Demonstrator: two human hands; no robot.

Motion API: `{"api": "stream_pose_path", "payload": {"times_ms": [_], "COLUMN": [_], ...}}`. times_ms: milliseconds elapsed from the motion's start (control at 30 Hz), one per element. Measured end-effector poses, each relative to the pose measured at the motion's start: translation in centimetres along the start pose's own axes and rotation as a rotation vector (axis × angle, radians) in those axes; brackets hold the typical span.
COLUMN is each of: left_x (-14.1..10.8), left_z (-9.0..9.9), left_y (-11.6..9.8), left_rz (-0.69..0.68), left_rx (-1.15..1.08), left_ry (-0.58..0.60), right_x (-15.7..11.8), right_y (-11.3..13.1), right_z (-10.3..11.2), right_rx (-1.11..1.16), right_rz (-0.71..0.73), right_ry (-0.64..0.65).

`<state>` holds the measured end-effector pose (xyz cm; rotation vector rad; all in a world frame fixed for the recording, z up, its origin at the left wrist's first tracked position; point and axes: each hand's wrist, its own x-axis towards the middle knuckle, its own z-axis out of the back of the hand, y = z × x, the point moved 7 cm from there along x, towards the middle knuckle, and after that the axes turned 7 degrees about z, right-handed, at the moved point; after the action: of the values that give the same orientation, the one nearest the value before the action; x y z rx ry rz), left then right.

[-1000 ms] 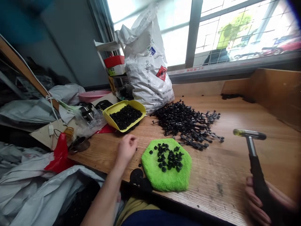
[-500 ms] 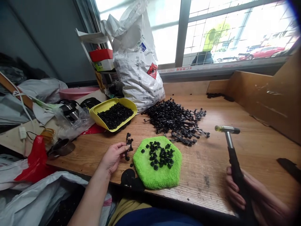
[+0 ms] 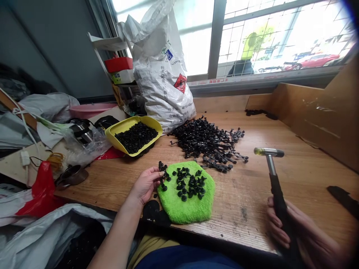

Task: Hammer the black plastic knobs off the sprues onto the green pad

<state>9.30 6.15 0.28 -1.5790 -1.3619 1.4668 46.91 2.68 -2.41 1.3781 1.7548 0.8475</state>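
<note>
Between the thumb and fingers of my left hand (image 3: 147,183) is a black plastic sprue (image 3: 162,183) with round knobs on it. It is held at the left edge of a green fluffy hexagonal pad (image 3: 185,213). Several loose black plastic pieces (image 3: 193,185) with round heads lie on that pad. My right hand (image 3: 280,224) is wrapped round the dark handle of a small hammer (image 3: 276,183). The hammer's head, yellowish at one end and dark at the other, is raised over the right part of the table.
Behind the pad spreads a heap of black sprues (image 3: 204,138). To its left stands a yellow scoop-shaped tray (image 3: 112,136) holding black pieces. A tall white sack (image 3: 159,82) leans by the window. A brown cup (image 3: 74,175) sits at the left, and a wooden board (image 3: 311,112) edges the right.
My left hand has moved right with the sprue, from beside the pad to over its left edge. The hammer stays in my right hand, barely shifted.
</note>
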Motion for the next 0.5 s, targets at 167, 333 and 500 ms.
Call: {"api": "stream_pose_path", "payload": {"times_ms": [167, 333, 500], "left_x": [0.2, 0.0, -0.1], "left_z": [-0.1, -0.5, -1.0], "left_y": [0.0, -0.4, -1.2], "left_rz": [-0.019, -0.072, -0.138], "left_rx": [0.061, 0.109, 0.188], "left_ry": [-0.018, -0.009, -0.014], "right_x": [-0.4, -0.7, 0.2], "right_y": [0.5, 0.5, 1.1], "right_z": [-1.1, -1.6, -3.2], "right_rx": [0.019, -0.07, -0.43], "right_rz": [-0.014, 0.015, 0.064], "right_ry": [-0.016, -0.057, 0.064]}}
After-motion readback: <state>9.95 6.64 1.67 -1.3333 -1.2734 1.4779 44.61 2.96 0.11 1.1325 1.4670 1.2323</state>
